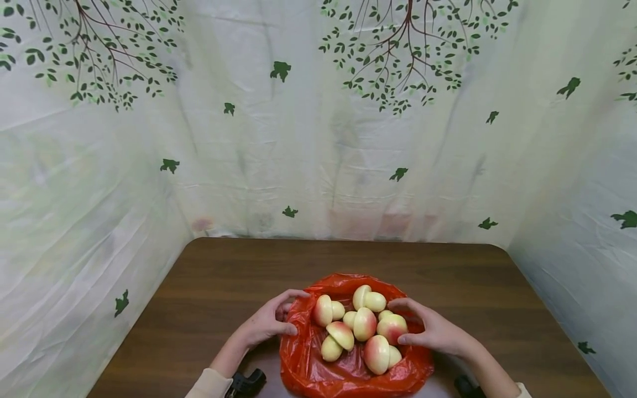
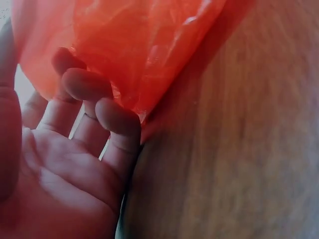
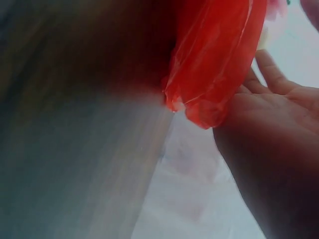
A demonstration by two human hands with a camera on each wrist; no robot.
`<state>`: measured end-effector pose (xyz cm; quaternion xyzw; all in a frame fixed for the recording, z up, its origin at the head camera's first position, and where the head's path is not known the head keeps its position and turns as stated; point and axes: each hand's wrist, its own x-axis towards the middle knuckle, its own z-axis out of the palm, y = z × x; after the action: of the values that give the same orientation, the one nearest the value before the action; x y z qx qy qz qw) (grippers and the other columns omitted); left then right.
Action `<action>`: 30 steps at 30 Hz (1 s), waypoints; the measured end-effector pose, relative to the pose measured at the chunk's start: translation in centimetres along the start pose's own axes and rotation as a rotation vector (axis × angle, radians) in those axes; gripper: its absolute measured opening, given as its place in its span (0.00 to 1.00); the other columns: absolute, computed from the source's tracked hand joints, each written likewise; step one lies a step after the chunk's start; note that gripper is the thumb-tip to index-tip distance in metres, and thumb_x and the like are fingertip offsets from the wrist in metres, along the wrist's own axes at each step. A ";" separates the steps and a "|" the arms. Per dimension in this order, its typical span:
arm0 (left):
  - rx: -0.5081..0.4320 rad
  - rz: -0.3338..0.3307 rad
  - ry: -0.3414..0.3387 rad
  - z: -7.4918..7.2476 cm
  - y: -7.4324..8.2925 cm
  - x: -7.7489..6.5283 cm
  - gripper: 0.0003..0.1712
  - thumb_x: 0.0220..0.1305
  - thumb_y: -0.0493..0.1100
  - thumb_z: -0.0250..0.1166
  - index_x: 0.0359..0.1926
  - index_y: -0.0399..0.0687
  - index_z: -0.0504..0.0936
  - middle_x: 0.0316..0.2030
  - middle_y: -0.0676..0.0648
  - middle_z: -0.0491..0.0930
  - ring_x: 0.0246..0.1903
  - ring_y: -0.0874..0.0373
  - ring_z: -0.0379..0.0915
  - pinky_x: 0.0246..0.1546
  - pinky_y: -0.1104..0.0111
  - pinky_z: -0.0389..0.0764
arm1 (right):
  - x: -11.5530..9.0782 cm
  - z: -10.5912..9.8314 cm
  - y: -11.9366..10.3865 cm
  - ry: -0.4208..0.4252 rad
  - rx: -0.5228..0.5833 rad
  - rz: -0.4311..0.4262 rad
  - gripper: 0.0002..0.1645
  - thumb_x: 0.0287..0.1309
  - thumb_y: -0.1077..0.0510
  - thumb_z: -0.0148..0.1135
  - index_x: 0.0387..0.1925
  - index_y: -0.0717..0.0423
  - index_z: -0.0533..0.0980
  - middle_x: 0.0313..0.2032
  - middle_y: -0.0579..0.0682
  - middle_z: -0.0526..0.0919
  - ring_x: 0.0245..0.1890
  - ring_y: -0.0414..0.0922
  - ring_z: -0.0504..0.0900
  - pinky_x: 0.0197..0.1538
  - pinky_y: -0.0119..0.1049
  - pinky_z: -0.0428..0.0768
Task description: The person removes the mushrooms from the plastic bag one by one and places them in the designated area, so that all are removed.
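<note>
A red plastic bag [image 1: 303, 370] lies spread on the table, its mouth open upward. Inside it are several pale yellow mushroom-shaped pieces [image 1: 365, 324] with pink-blushed caps. My left hand [image 1: 269, 318] is at the bag's left rim, thumb and index finger apart. In the left wrist view its other fingers [image 2: 119, 117] curl loosely against the red film. Over the right rim reaches my right hand [image 1: 438, 329], thumb and fingers spread beside a pink-blushed mushroom-shaped piece [image 1: 393, 329]. The right wrist view shows that hand's palm [image 3: 274, 112] beside hanging red film, with the fingers fairly straight.
The brown wooden table [image 1: 239, 265] extends behind and to both sides of the bag. Pale curtains [image 1: 308, 143] with printed leaves and branches enclose it at the back and sides. Black wrist gear [image 1: 247, 382] sits by the left wrist.
</note>
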<state>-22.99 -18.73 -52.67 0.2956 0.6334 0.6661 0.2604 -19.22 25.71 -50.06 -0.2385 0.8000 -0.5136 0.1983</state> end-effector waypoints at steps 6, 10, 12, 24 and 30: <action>-0.039 0.009 -0.010 0.1 -0.2 -0.1 0.42 0.71 0.33 0.69 0.79 0.40 0.60 0.62 0.27 0.81 0.52 0.53 0.89 0.49 0.59 0.91 | -0.1 0.0 0.0 0.000 -0.069 -0.022 0.35 0.70 0.53 0.70 0.73 0.54 0.68 0.70 0.63 0.74 0.65 0.33 0.75 0.59 0.25 0.79; -0.055 0.016 0.012 0.3 -0.4 -0.1 0.43 0.70 0.31 0.69 0.80 0.39 0.59 0.58 0.28 0.83 0.50 0.54 0.90 0.47 0.60 0.91 | -0.1 0.0 -0.1 -0.001 -0.096 -0.059 0.34 0.70 0.53 0.70 0.72 0.54 0.69 0.69 0.62 0.75 0.62 0.30 0.74 0.60 0.25 0.78; -0.062 0.018 0.018 0.3 -0.4 -0.1 0.44 0.70 0.30 0.68 0.80 0.39 0.59 0.57 0.31 0.85 0.49 0.54 0.90 0.46 0.61 0.91 | -0.1 0.1 -0.2 -0.003 -0.101 -0.070 0.33 0.70 0.54 0.69 0.72 0.53 0.70 0.68 0.61 0.76 0.61 0.30 0.74 0.60 0.25 0.78; -0.077 0.023 0.016 0.3 -0.8 -0.2 0.45 0.71 0.31 0.67 0.82 0.41 0.56 0.57 0.37 0.87 0.48 0.57 0.89 0.46 0.63 0.91 | 0.1 0.3 0.3 -0.007 -0.115 -0.076 0.31 0.71 0.53 0.69 0.71 0.52 0.71 0.66 0.60 0.77 0.60 0.32 0.76 0.59 0.25 0.79; -0.050 -0.016 0.032 0.2 -0.8 -0.1 0.46 0.70 0.32 0.68 0.83 0.47 0.57 0.58 0.41 0.88 0.49 0.58 0.89 0.46 0.64 0.90 | 0.1 0.1 0.1 0.016 -0.111 -0.039 0.31 0.70 0.52 0.70 0.70 0.49 0.72 0.67 0.59 0.77 0.59 0.32 0.76 0.58 0.25 0.80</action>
<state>-22.81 -18.60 -53.42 0.2733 0.6230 0.6842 0.2628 -19.27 25.58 -50.23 -0.2605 0.8239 -0.4742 0.1686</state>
